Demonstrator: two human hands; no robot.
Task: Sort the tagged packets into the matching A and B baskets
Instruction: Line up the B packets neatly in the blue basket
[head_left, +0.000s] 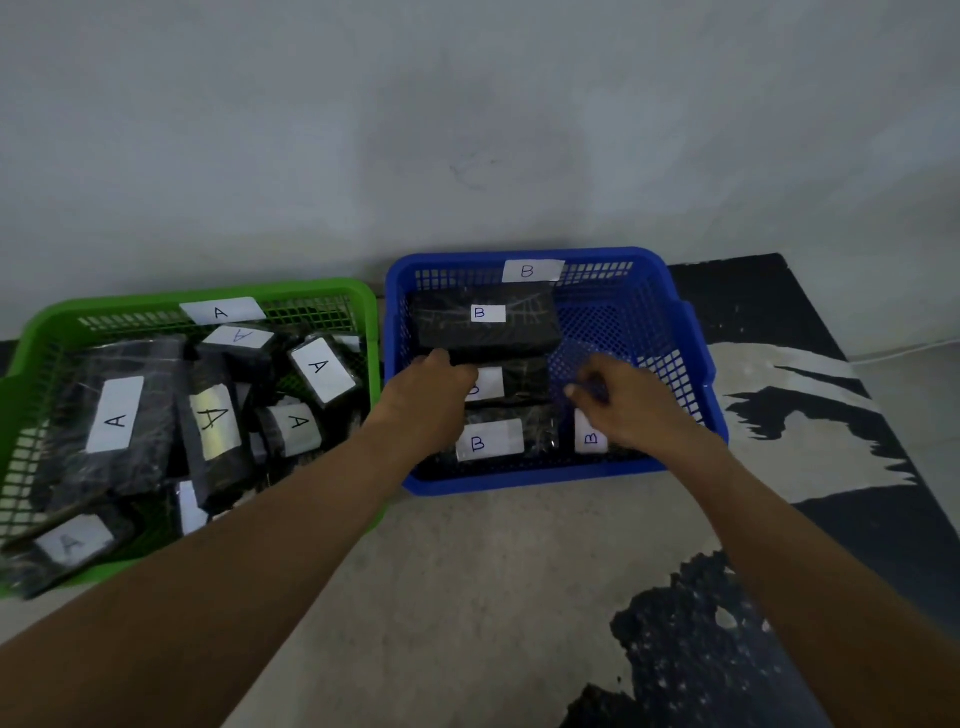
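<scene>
**Setting the B packets neat in the blue basket**

On the left, the green basket (197, 291) with the A tag is full of black A packets (114, 415), so we leave it be. Just to its right sits the blue basket (519, 480), with a B tag on its far wall. Both our hands are inside it.

Our left hand (431, 395) curls over the left end of the middle packet (519, 384) and hides part of its tag. The far packet (483, 317) and the near packet (493, 441) both show a B. Our right hand (623, 405) hangs over the bare blue floor with its fingers bent. It is blurry, so we cannot tell if it holds a thing. Under its wrist lies the right packet (591, 439), also marked B.

We think the job now is to set the middle packet flat. To do it well, we check the hidden letter first. Then we lay the packet tag up, snug between its two neighbours. The right hand can steady the other end. We go slow so nothing tips.
</scene>
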